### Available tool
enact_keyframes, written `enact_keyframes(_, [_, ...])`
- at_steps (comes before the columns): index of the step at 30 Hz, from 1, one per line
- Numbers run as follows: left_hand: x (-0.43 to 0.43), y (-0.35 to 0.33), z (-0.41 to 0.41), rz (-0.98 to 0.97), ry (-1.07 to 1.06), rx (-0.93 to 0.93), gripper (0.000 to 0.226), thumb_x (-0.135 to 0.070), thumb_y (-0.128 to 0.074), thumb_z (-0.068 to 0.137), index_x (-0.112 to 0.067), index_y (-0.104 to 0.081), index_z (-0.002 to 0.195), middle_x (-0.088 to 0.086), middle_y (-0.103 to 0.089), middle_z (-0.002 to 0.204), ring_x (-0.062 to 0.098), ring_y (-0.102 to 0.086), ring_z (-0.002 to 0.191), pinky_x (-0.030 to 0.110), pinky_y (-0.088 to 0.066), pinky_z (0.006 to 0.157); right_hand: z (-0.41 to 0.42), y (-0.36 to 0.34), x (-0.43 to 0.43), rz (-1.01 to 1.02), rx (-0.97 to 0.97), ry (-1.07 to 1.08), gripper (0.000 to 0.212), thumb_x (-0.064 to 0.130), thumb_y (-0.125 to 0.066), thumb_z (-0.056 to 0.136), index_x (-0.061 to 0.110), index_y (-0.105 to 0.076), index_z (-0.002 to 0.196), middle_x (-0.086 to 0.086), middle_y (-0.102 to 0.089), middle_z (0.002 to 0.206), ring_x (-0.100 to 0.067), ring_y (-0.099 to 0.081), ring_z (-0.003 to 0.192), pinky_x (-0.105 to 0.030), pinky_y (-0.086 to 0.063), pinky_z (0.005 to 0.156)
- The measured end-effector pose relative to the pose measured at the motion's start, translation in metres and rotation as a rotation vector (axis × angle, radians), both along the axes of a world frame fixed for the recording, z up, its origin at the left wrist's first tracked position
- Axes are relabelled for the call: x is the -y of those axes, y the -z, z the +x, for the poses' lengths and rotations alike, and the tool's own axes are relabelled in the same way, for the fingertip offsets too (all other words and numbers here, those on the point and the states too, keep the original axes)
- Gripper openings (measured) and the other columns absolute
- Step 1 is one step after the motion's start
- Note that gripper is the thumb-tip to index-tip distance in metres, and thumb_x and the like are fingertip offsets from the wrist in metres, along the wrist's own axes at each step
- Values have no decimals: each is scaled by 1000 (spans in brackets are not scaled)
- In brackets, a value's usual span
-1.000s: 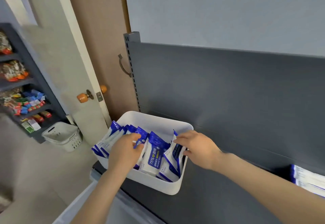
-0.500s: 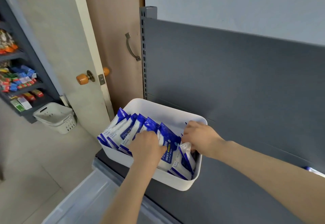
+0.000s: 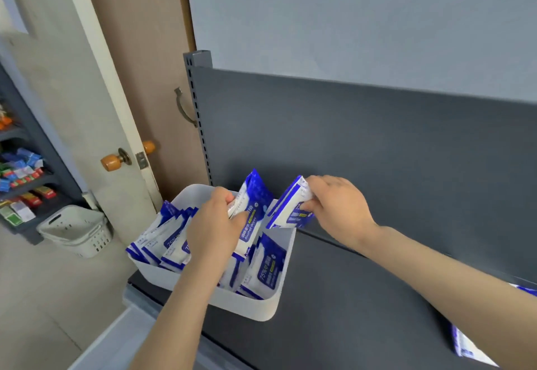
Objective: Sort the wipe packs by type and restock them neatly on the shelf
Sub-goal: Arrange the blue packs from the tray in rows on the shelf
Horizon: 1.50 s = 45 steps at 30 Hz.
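A white bin (image 3: 252, 307) stands at the left end of the dark grey shelf (image 3: 363, 297), filled with several blue-and-white alcohol wipe packs (image 3: 162, 241). My left hand (image 3: 215, 224) grips one wipe pack (image 3: 251, 212) and holds it raised above the bin. My right hand (image 3: 334, 207) pinches another wipe pack (image 3: 290, 209) by its top edge, lifted over the bin's right rim. More wipe packs (image 3: 467, 346) lie on the shelf at the lower right, partly hidden by my right forearm.
The shelf's grey back panel (image 3: 377, 143) rises behind the bin. A door with an orange knob (image 3: 112, 161) stands at left. On the floor sits a white basket (image 3: 77, 231), beside another rack of goods (image 3: 20, 178).
Both hands have lifted a pack each out of the bin; earlier they were down among the packs. The view has shifted so the bin sits lower and further right.
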State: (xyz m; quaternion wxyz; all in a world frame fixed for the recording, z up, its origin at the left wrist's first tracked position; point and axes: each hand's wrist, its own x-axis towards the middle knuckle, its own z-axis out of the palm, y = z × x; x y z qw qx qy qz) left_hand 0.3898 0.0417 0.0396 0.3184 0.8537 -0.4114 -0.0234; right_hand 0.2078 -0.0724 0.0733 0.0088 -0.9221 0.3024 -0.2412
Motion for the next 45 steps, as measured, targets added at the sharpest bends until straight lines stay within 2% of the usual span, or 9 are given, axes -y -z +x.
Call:
enact_keyframes(5, [17, -28, -53, -60, 116, 7, 30, -41, -66, 85, -28, -43, 99, -12, -55, 86, 10, -60, 74, 25, -41, 51, -76, -6, -6, 178, 12, 124, 19, 28, -52, 92, 13, -43, 86, 5, -51, 81, -19, -47, 79, -33, -36, 61])
enact_keyframes(10, [32, -11, -118, -18, 250, -89, 28, -38, -72, 78, -26, -49, 91, -12, -62, 82, 4, -59, 71, 27, -45, 54, -178, 21, -14, 357, -179, 285, 31, 36, -50, 93, 25, -30, 72, 8, -46, 74, -20, -46, 75, -31, -31, 60])
enact_keyframes(15, [45, 14, -174, 64, 351, -149, 26, -36, -71, 78, -27, -50, 90, -12, -64, 83, 3, -61, 68, 27, -46, 53, -252, 56, -28, 321, -397, 362, 20, 38, -51, 91, 19, -48, 94, -1, -60, 102, -23, -55, 100, -30, -36, 65])
enact_keyframes(19, [44, 35, -206, 81, 388, -198, 26, -38, -71, 77, -28, -50, 89, -13, -65, 82, 3, -63, 67, 30, -51, 55, -283, 99, -44, 89, -560, 357, 41, 42, -89, 45, 23, -65, 72, 4, -59, 64, -17, -59, 58, -28, -44, 42])
enact_keyframes(24, [34, 59, -231, 119, 413, -229, 28, -40, -71, 79, -30, -48, 91, -17, -64, 87, 3, -64, 73, 33, -53, 60, -299, 135, -61, 166, -470, 370, 47, 47, -84, 52, 26, -61, 87, 8, -62, 72, -16, -60, 64, -28, -50, 57])
enact_keyframes(28, [33, 59, -238, 113, 453, -222, 28, -38, -72, 79, -31, -48, 91, -18, -63, 89, 2, -64, 76, 34, -54, 61, -303, 122, -58, 303, -475, 356, 47, 40, -62, 85, 21, -46, 125, 1, -58, 118, -23, -54, 110, -35, -41, 95])
enact_keyframes(35, [31, 40, -257, 338, 811, -294, 28, -32, -78, 68, -33, -55, 85, -21, -69, 84, -2, -66, 73, 31, -55, 67, -308, 115, -7, 569, -268, 479, 49, 30, -63, 82, 25, -51, 129, 0, -58, 123, -24, -56, 112, -30, -46, 85])
enact_keyframes(40, [37, 59, -308, 479, 1006, -222, 34, -38, -82, 60, -40, -65, 89, -20, -66, 90, -4, -62, 83, 28, -54, 77, -307, 99, 20, 632, -228, 440, 34, 33, -75, 71, 23, -63, 102, 14, -52, 75, -14, -50, 79, -22, -34, 57])
enact_keyframes(45, [50, 93, -345, 319, 915, -23, 45, -39, -77, 74, -34, -62, 116, -19, -54, 113, 2, -49, 107, 24, -46, 81, -315, 93, 24, 694, -191, 389, 29, 24, -72, 76, 21, -68, 104, 8, -65, 96, -11, -59, 90, -22, -46, 77])
